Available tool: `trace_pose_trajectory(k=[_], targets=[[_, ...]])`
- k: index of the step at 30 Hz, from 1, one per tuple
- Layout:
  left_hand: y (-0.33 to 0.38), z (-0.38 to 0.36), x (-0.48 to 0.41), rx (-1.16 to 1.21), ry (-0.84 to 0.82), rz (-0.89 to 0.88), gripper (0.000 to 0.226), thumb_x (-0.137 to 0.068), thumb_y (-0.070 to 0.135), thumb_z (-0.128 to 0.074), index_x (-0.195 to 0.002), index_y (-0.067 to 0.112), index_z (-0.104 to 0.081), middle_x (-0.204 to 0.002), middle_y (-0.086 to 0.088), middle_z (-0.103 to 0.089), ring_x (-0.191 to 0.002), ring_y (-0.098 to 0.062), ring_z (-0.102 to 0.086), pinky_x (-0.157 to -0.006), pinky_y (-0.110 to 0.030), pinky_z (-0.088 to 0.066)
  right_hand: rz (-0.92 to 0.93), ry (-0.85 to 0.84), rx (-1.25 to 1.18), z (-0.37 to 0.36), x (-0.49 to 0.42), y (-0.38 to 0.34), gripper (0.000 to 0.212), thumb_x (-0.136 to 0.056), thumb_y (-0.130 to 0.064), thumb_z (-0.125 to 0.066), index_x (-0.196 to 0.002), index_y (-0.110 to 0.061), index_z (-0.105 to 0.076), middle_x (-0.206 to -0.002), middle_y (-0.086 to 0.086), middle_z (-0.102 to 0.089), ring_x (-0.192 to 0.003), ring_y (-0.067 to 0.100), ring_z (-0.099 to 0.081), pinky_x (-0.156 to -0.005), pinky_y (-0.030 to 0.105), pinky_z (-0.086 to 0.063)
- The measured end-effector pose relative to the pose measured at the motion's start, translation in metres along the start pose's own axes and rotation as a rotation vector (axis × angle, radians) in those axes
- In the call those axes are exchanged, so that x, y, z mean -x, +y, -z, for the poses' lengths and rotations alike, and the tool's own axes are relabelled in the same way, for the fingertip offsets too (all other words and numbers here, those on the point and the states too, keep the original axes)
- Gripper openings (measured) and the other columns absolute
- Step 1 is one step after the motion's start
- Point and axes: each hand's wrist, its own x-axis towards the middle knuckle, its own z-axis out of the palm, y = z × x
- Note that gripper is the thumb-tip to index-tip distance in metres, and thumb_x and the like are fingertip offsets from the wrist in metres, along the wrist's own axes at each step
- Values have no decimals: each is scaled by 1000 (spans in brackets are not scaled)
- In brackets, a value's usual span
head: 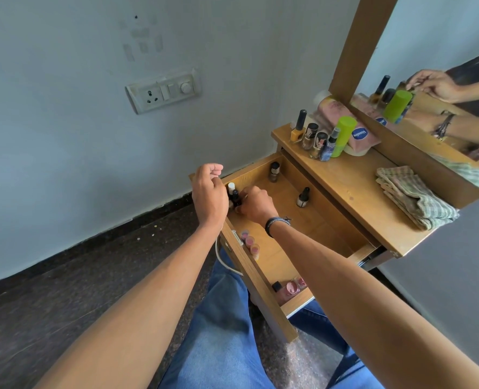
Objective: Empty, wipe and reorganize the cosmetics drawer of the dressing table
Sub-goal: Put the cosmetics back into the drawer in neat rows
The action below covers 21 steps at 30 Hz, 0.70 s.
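The wooden drawer (311, 220) of the dressing table is pulled out. My right hand (256, 204) is inside its far left corner, fingers closed on a small dark-capped bottle (235, 196) that stands beside a white-capped one (231, 186). My left hand (208, 192) hovers over the drawer's front left corner, fingers loosely curled, holding nothing I can see. Two more small bottles stand in the drawer, one at the back (274, 171) and one near the middle (303, 197). Pink lidded pots (250, 242) line the front wall; more pink items (291, 287) sit at the right end.
On the tabletop (353, 186) stand several nail polish bottles (311, 138), a blue spray (329, 147), a green can (343, 136) and a pink Vaseline tube (356, 133). A folded checked cloth (415, 197) lies right of them. A mirror (443, 80) stands behind. My jeans-clad legs are below the drawer.
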Motion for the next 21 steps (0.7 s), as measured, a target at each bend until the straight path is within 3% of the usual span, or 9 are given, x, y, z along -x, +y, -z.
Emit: trace_pose_trajectory(k=[3,6,10,13,17,21], targets=[[0,0,0,-9,2,2,35,-93,-7,-43,-111,14,-64,-109,7,-59,-101,-9,-61,-80,-17,-49,-9,-19,8,4,4,-1,32,-89,-8,-72,-120,-14,-68,-108,8,-69,-89,24,-67,-77,36,-61],[-1,1,0,-21,-2,-8,34,-93,-8,-44,-111,14,-64,-109,7,-58,-100,-9,-60,-82,-20,-50,-10,-9,13,15,10,0,30,-88,-10,-73,-117,-16,-68,-112,8,-67,-91,24,-65,-75,33,-57],[0,2,0,-24,-16,-9,34,-93,-8,-44,-111,14,-63,-110,6,-58,-102,-12,-60,-86,-25,-51,-9,65,-18,50,30,5,35,-86,-21,-77,-119,-21,-68,-119,5,-68,-107,26,-65,-87,34,-53],[1,2,0,-36,-37,-12,30,-94,-3,-47,-109,17,-63,-110,7,-59,-99,-9,-57,-84,-23,-50,42,243,-112,87,52,12,20,-87,-24,-74,-107,-23,-72,-108,2,-74,-100,23,-69,-91,40,-56],[4,1,-1,-72,-83,-30,25,-94,2,-52,-109,18,-64,-113,3,-62,-96,-7,-57,-73,-8,-44,58,583,-208,137,74,31,10,-90,-23,-65,-99,-25,-69,-93,-5,-72,-83,14,-68,-77,38,-60],[14,-2,-3,-168,-158,-90,26,-90,4,-56,-110,20,-63,-115,4,-61,-107,-14,-54,-86,-32,-48,-53,692,-315,173,72,57,17,-82,-25,-66,-98,-23,-63,-86,-12,-67,-86,18,-67,-78,39,-54]])
